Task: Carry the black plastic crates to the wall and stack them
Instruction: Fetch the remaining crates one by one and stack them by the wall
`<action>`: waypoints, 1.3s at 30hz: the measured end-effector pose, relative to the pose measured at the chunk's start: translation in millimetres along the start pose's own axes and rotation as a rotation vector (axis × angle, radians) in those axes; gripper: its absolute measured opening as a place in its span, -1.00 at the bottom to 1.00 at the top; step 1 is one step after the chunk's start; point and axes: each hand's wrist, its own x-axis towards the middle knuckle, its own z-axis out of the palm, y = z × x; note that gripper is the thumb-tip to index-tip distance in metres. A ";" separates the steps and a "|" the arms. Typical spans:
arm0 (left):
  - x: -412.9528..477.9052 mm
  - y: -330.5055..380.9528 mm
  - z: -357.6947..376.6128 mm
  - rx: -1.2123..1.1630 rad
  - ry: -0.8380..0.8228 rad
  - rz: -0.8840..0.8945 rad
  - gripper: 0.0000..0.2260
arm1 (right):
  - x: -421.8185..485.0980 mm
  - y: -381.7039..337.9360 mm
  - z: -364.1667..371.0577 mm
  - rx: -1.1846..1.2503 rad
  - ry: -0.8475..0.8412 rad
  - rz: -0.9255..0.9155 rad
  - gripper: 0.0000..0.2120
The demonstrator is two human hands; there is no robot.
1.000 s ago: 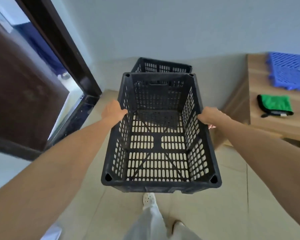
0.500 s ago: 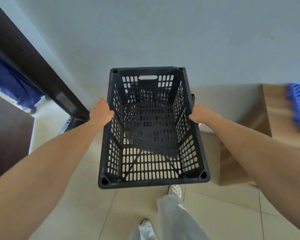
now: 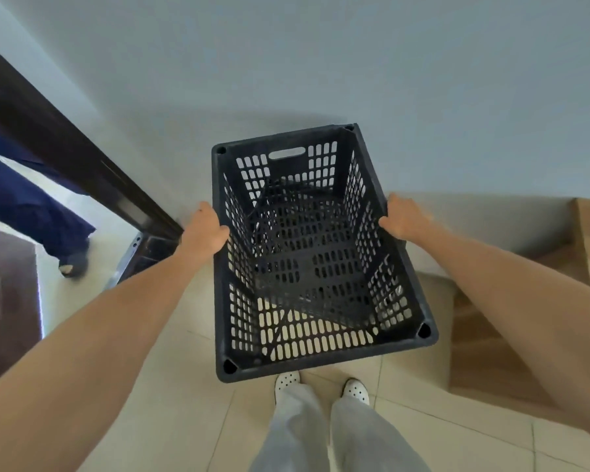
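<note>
I hold a black slotted plastic crate (image 3: 324, 364) in front of me, above the floor and close to the pale wall (image 3: 321, 63). My left hand (image 3: 203, 231) grips its left rim and my right hand (image 3: 406, 219) grips its right rim. The crate tilts a little, its far end toward the wall. Through its slotted bottom I see the dark shape of a second black crate (image 3: 307, 267) underneath; that one is mostly hidden.
A dark door frame (image 3: 82, 165) runs diagonally at the left, with a person's blue trouser leg (image 3: 31, 206) beyond it. A wooden bench (image 3: 525, 301) stands at the right. My white shoes (image 3: 321, 386) are on the beige floor tiles.
I have stepped nearer to the wall with the crate. The lower crate, plainly seen one second ago, is now covered by the one I hold. The blue mat and green cloth have left view.
</note>
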 end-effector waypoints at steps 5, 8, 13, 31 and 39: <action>39.5 2.0 -28.7 0.318 -0.038 0.311 -0.64 | 9.6 -11.2 4.7 0.042 0.119 0.112 -0.81; 61.6 9.3 -48.8 0.645 -0.011 0.550 -0.62 | 6.7 -19.9 11.8 -0.009 0.185 0.175 -0.70; 96.1 69.3 -58.3 0.673 0.105 0.909 -0.63 | 0.5 -21.1 22.8 0.005 0.258 0.218 -0.69; 60.2 290.0 26.6 0.946 0.071 1.746 -0.65 | -98.5 4.2 51.1 -0.015 0.191 0.255 -0.67; 67.3 297.7 26.3 0.902 0.036 1.681 -0.73 | -83.7 13.5 34.4 -0.145 0.196 0.190 -0.68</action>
